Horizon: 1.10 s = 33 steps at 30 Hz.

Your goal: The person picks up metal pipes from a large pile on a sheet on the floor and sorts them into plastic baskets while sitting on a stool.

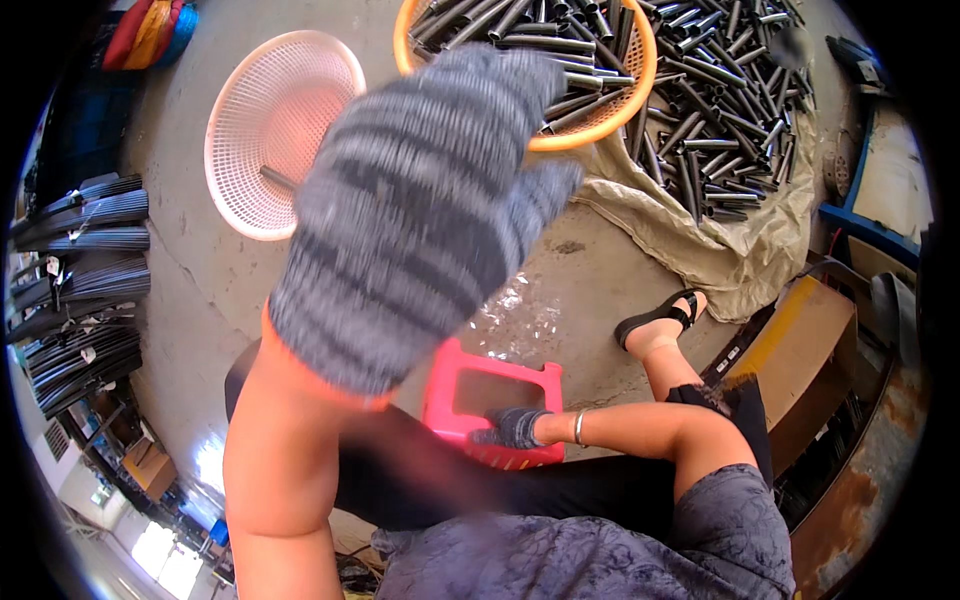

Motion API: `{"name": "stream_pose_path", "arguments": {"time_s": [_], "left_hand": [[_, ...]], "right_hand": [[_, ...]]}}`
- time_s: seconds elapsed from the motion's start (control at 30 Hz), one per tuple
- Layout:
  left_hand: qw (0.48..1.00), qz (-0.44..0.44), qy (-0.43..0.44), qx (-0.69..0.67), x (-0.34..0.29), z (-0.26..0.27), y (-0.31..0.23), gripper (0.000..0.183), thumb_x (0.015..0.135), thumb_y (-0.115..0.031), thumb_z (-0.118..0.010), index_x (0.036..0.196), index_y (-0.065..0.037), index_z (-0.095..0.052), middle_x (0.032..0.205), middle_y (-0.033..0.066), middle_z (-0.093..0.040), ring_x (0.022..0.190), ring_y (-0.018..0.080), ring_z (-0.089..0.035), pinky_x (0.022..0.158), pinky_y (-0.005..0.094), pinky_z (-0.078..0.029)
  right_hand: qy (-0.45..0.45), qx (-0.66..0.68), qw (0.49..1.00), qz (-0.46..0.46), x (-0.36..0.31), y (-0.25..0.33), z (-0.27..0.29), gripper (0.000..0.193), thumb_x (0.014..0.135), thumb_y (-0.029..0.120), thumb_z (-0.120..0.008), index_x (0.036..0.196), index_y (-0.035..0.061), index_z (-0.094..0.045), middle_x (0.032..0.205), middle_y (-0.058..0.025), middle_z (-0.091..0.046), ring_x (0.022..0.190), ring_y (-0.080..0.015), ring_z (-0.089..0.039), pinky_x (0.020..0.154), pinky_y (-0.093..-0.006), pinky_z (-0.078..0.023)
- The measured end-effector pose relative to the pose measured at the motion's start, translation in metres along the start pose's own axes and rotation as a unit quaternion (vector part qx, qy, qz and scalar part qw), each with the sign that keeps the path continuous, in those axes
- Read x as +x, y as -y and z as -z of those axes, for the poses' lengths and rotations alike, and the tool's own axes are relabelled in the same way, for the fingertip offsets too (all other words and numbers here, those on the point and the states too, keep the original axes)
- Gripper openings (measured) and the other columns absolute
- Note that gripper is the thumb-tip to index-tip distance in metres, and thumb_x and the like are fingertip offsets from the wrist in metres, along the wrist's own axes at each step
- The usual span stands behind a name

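Close to the camera, my left hand (410, 200) in a grey and black striped knit glove is raised over the floor. It is blurred by motion, with the thumb apart from the fingers and nothing visible in the gap. Behind its fingertips is an orange basket (590, 133) heaped with short dark metal tubes (540, 42). Lower down, my right hand (515, 428), in a similar glove and with a bangle at the wrist, grips the edge of a pink plastic stool (440, 400). Its fingertips are partly hard to make out.
A pale pink basket (240, 130) at the left holds a single tube (278, 179). Many loose tubes (715, 110) lie on a tan sheet (740, 265) at the far right. Bundled rods (85, 230) are stacked at left; a cardboard box (800, 340) stands at right.
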<state>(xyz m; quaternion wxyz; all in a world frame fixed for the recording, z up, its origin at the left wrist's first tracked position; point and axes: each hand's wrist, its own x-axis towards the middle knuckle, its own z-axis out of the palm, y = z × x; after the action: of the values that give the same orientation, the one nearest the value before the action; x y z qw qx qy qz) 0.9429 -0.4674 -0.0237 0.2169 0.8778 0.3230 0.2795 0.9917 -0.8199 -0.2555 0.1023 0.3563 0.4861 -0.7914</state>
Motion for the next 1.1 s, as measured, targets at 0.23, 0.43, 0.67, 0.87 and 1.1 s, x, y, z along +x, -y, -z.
{"name": "stream_pose_path", "arguments": {"time_s": [0.23,0.43,0.67,0.87,1.1], "left_hand": [[0.971,0.124,0.154,0.136,-0.007,0.011,0.011,0.054,0.060,-0.008,-0.076,0.111,0.000,-0.059,0.093,0.0125,-0.060,0.078,0.0229,-0.060,0.075,0.0317,-0.049],[0.971,0.150,0.148,0.114,-0.024,0.020,-0.014,0.053,0.059,-0.011,-0.080,0.108,0.000,-0.060,0.090,0.0128,-0.062,0.077,0.0246,-0.061,0.072,0.0336,-0.050],[0.952,0.017,0.258,0.162,-0.046,0.018,-0.062,0.035,0.074,-0.019,-0.067,0.102,-0.001,-0.060,0.093,0.0152,-0.063,0.085,0.0273,-0.062,0.076,0.0381,-0.049],[0.905,0.026,0.420,0.066,-0.069,-0.037,-0.079,0.020,0.075,-0.016,-0.056,0.092,-0.006,-0.059,0.082,0.0102,-0.061,0.076,0.0246,-0.061,0.068,0.0400,-0.047],[0.924,0.050,0.368,0.092,-0.052,-0.026,-0.085,0.012,0.077,-0.013,-0.056,0.081,-0.009,-0.067,0.081,0.0106,-0.065,0.081,0.0247,-0.063,0.069,0.0371,-0.047]], "right_hand": [[-0.006,0.032,0.999,0.025,0.036,-0.043,-0.066,0.067,0.090,0.059,-0.037,0.102,-0.0011,-0.064,0.105,-0.0236,-0.062,0.103,-0.0361,-0.058,0.090,-0.0417,-0.042],[0.058,-0.121,0.988,0.074,-0.007,-0.051,-0.070,0.057,0.088,0.058,-0.041,0.122,0.0146,-0.056,0.112,-0.0159,-0.062,0.103,-0.0345,-0.058,0.088,-0.0423,-0.044],[0.081,-0.155,0.985,0.003,0.029,-0.017,-0.023,0.050,0.087,0.050,-0.049,0.121,0.0153,-0.055,0.114,-0.0147,-0.061,0.103,-0.0342,-0.058,0.087,-0.0401,-0.045],[-0.099,-0.229,0.968,-0.043,-0.012,0.013,0.188,0.046,0.086,0.046,-0.054,0.116,0.0119,-0.059,0.111,-0.0158,-0.062,0.103,-0.0344,-0.058,0.086,-0.0392,-0.046],[-0.584,-0.170,0.793,-0.021,-0.071,0.115,0.334,0.034,0.077,0.028,-0.071,0.099,0.0027,-0.063,0.095,-0.0149,-0.066,0.093,-0.0311,-0.061,0.082,-0.0380,-0.048]]}}
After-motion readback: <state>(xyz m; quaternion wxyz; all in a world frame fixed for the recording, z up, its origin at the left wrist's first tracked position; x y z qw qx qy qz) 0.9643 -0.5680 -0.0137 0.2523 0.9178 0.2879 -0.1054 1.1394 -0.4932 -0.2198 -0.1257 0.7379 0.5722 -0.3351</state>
